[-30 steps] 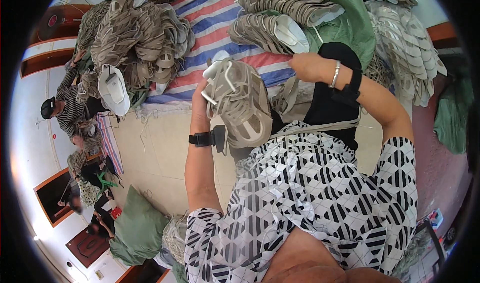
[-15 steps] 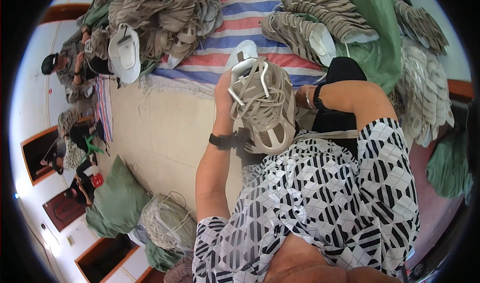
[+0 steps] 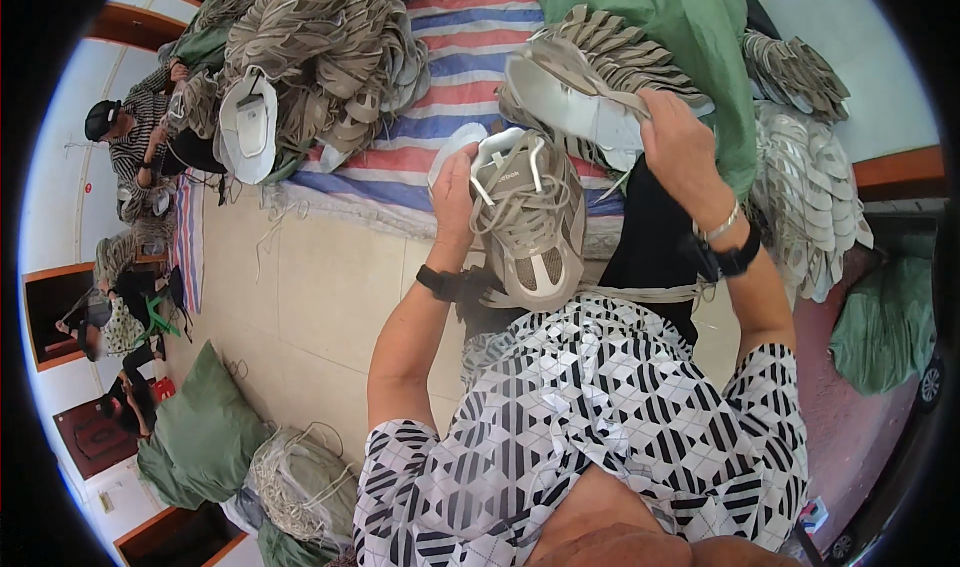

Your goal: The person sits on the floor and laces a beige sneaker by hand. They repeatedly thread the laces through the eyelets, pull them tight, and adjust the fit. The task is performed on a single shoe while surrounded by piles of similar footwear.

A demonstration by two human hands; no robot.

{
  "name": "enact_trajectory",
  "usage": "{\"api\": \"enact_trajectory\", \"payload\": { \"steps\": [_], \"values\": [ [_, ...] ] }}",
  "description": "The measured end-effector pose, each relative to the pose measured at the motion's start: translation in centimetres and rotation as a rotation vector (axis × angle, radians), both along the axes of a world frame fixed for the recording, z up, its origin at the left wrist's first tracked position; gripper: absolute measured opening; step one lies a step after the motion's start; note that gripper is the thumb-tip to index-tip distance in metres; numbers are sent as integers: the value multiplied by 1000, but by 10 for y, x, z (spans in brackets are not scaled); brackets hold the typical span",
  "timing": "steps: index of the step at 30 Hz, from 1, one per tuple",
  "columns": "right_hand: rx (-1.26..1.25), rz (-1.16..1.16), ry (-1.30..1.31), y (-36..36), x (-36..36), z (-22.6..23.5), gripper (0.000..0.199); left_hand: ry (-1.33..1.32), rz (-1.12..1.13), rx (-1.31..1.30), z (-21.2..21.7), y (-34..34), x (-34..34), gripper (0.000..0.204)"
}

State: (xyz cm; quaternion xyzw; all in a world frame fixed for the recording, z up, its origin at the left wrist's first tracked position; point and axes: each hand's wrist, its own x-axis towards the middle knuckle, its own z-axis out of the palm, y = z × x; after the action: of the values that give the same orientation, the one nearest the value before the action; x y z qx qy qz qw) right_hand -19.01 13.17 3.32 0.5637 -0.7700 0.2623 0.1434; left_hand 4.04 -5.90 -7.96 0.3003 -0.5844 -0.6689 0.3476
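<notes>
Left hand [image 3: 455,192] grips beige sneaker [image 3: 530,222] by its heel edge, frame centre. Right hand [image 3: 680,147] clamps a shoe upper [image 3: 570,92] at the stack's [image 3: 620,62] edge, upper centre. Bare tiled floor [image 3: 320,307] open at left.

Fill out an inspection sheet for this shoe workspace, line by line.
Surface: striped tarp on a tiled floor.
Job's things: grey laced shoe at the left hand; white-soled shoe under the right hand.
Clutter: heaps of grey shoe uppers, green sacks.
Grippers: left hand grips the laced shoe; right hand grasps the white-soled shoe.
Cables: nothing seen; a bundle of cord lies on the floor.
Surroundings: other people at work on the left.
</notes>
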Motion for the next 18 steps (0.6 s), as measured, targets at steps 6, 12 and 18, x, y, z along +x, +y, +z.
{"api": "enact_trajectory", "payload": {
  "steps": [6,12,18],
  "values": [
    [-231,249,130,32,79,13,37,12,-179,292,13,5,-18,37],
    [-214,479,140,56,124,-20,33,-36,-189,390,-49,-50,-7,33],
    [-86,586,56,62,121,-26,33,-451,-278,-491,89,-3,-45,57]
  ]
}}
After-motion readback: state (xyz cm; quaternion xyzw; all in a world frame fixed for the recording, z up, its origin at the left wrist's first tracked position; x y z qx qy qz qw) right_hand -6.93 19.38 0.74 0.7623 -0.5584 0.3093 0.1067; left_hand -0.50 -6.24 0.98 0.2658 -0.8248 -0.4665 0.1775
